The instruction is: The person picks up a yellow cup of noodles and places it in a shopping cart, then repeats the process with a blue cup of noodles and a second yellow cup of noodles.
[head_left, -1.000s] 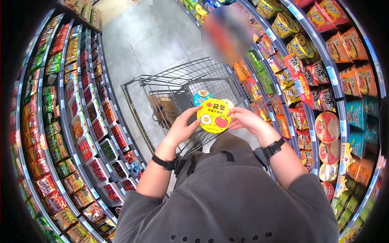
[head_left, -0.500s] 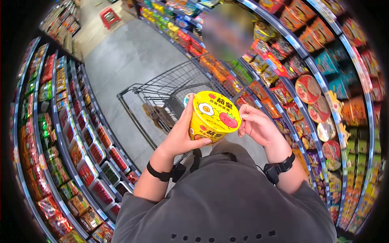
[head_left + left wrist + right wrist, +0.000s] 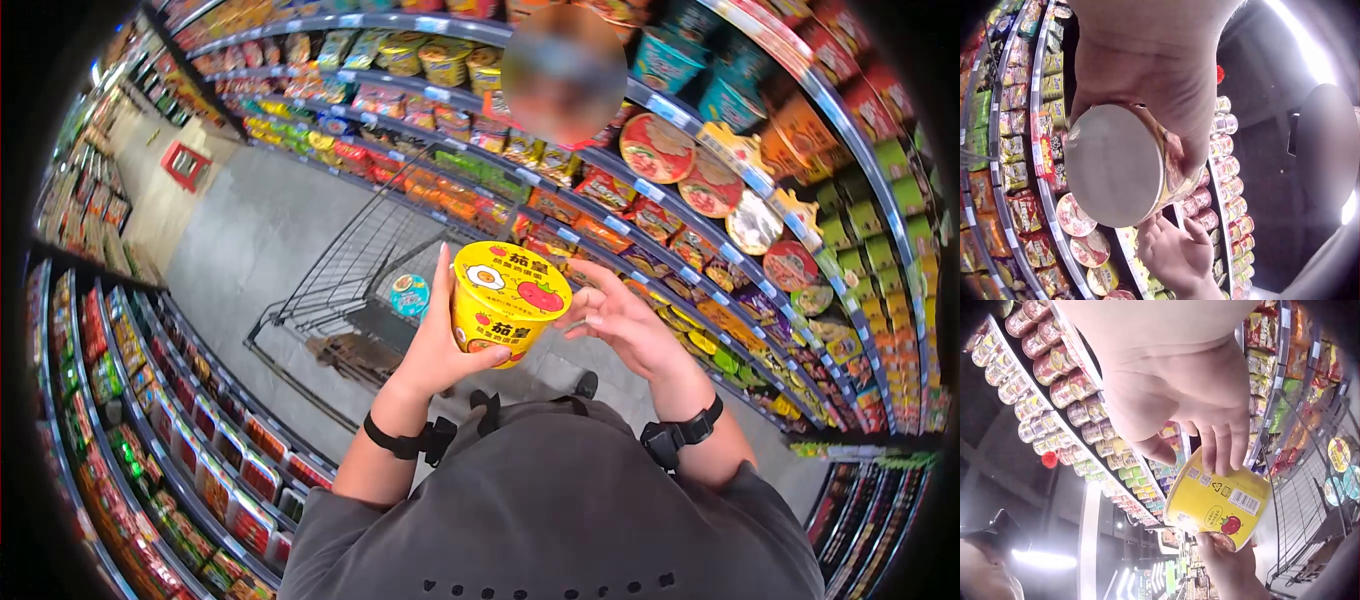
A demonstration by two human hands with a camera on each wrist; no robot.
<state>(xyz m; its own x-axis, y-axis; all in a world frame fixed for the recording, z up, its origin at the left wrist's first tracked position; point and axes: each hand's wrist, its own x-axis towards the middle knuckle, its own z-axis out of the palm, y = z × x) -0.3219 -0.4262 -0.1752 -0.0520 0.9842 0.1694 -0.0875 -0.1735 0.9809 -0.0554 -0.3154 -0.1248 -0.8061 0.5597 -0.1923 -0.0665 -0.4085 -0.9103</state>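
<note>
A yellow noodle cup (image 3: 508, 300) with tomato and egg pictures on its lid is gripped from the side by the left hand (image 3: 432, 335), thumb across its front. The right hand (image 3: 635, 325) is beside the cup, its fingers loosely bent. In the left wrist view the plain round base of the cup (image 3: 1113, 165) faces the camera. The right wrist view shows the right hand (image 3: 1179, 400) with fingertips over the cup's side (image 3: 1219, 503), near the printed barcode; whether they touch it is unclear.
A black wire cart (image 3: 345, 290) stands ahead on the left, holding a teal-lidded cup (image 3: 410, 295). Shelves of packets and cups (image 3: 600, 185) curve along the front and right; more shelves (image 3: 215, 430) run on the left. Beyond the cart, a red stool (image 3: 187, 166) is on the floor.
The view has swung toward the right-hand shelves. The cup, raised and tilted by the left hand, now shows its side as well as its lid. The right hand has moved slightly off the cup's edge.
</note>
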